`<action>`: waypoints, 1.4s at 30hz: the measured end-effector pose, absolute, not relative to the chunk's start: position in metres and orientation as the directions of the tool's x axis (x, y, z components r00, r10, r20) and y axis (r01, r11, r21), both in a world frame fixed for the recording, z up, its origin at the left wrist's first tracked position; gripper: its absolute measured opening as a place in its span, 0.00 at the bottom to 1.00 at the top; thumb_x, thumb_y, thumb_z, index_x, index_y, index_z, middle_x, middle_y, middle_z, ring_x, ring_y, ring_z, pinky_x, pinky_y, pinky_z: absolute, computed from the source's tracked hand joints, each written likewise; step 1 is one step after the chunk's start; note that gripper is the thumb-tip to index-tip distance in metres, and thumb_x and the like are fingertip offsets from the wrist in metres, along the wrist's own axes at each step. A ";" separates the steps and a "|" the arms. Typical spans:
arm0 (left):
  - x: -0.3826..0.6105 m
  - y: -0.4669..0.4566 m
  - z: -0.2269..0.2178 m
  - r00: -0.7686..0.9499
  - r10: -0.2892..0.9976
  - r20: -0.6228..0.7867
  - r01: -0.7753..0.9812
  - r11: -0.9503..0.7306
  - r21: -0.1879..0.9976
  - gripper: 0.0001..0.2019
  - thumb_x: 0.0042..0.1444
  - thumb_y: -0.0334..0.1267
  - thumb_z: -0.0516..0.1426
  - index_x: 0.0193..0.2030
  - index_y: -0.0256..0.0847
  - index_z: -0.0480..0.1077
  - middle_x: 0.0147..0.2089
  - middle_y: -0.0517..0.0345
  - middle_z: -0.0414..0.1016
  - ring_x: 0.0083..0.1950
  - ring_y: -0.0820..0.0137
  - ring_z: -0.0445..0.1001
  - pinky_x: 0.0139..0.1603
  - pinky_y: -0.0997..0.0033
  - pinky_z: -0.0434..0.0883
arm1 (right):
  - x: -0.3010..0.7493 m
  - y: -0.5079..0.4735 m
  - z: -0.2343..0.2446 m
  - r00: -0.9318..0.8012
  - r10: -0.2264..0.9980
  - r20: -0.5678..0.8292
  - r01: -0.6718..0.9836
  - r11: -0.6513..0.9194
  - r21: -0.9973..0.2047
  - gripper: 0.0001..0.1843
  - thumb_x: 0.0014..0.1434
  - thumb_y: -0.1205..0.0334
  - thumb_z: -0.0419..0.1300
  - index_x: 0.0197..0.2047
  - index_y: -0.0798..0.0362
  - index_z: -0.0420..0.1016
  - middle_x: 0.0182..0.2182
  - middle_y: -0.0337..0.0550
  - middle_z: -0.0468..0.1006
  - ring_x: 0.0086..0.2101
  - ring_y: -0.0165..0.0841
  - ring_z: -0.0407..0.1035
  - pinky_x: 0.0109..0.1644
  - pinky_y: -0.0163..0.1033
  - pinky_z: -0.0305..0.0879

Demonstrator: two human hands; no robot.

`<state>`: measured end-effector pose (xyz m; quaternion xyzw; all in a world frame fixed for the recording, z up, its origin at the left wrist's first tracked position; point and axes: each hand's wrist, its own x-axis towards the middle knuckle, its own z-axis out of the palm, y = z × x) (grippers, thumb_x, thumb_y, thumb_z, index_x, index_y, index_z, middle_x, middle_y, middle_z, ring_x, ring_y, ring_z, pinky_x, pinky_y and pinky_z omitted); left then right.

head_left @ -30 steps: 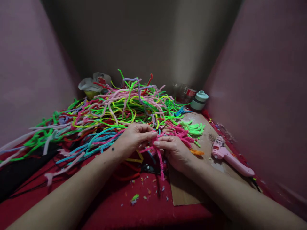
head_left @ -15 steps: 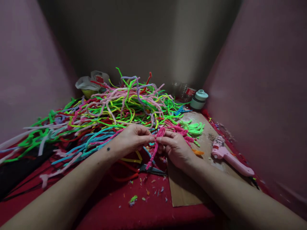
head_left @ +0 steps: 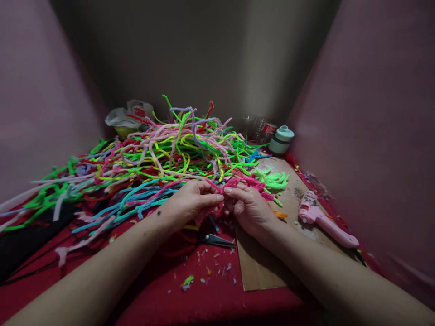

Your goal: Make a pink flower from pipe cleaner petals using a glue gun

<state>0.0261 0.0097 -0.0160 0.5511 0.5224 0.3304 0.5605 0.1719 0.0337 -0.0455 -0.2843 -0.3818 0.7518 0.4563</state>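
Note:
My left hand (head_left: 192,201) and my right hand (head_left: 249,208) meet fingertip to fingertip over a red cloth (head_left: 163,290). Both pinch one hot pink pipe cleaner (head_left: 228,184), bunched up between them. Behind the hands lies a big tangled pile of pipe cleaners (head_left: 163,154) in green, yellow, pink, blue and lilac. A small heap of cut pink and green pieces (head_left: 270,181) sits just beyond my right hand.
Scissors (head_left: 212,237) lie on the cloth below my hands, among small fluffy scraps (head_left: 188,280). A brown board (head_left: 265,267) under my right wrist carries a pink glue gun (head_left: 326,222). A pale green spool (head_left: 281,140) and a plastic bag (head_left: 127,118) stand at the back.
The pink pipe cleaner's hanging tail has been drawn up and bunched between my fingers. Both hands have shifted slightly up and closer together.

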 end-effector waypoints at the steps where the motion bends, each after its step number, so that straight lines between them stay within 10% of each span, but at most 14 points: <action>1: 0.027 0.009 -0.015 0.231 0.947 -0.223 0.212 0.175 0.961 0.10 0.49 0.42 0.58 0.26 0.35 0.67 0.15 0.67 0.63 0.13 0.82 0.54 0.14 0.80 0.51 | 0.172 0.034 -0.045 -0.403 0.912 -0.078 -0.461 -0.276 -0.844 0.07 0.42 0.65 0.65 0.24 0.56 0.70 0.19 0.36 0.68 0.19 0.24 0.60 0.21 0.32 0.56; 25: 0.029 0.010 -0.021 0.188 0.952 -0.243 0.103 0.227 0.968 0.09 0.46 0.36 0.54 0.18 0.38 0.64 0.12 0.67 0.57 0.13 0.80 0.51 0.14 0.77 0.49 | 0.183 0.031 -0.035 -0.219 0.947 0.236 -0.090 0.221 -0.971 0.07 0.50 0.63 0.61 0.24 0.54 0.76 0.20 0.36 0.70 0.24 0.26 0.61 0.31 0.34 0.57; 34: 0.028 0.011 -0.023 0.161 0.960 -0.230 0.045 0.226 0.973 0.08 0.45 0.39 0.58 0.23 0.37 0.65 0.15 0.68 0.61 0.17 0.79 0.55 0.19 0.77 0.51 | 0.181 0.034 -0.034 -0.293 0.956 0.016 -0.318 -0.081 -0.945 0.18 0.54 0.50 0.56 0.21 0.55 0.66 0.17 0.35 0.65 0.17 0.23 0.55 0.20 0.32 0.53; 42: 0.029 0.009 -0.019 0.145 0.963 -0.229 0.128 0.211 0.969 0.10 0.45 0.40 0.57 0.20 0.37 0.64 0.13 0.68 0.58 0.15 0.80 0.52 0.17 0.77 0.48 | 0.182 0.038 -0.040 -0.259 0.965 0.039 -0.279 -0.036 -0.960 0.11 0.47 0.56 0.64 0.30 0.56 0.76 0.21 0.35 0.69 0.20 0.22 0.57 0.23 0.30 0.51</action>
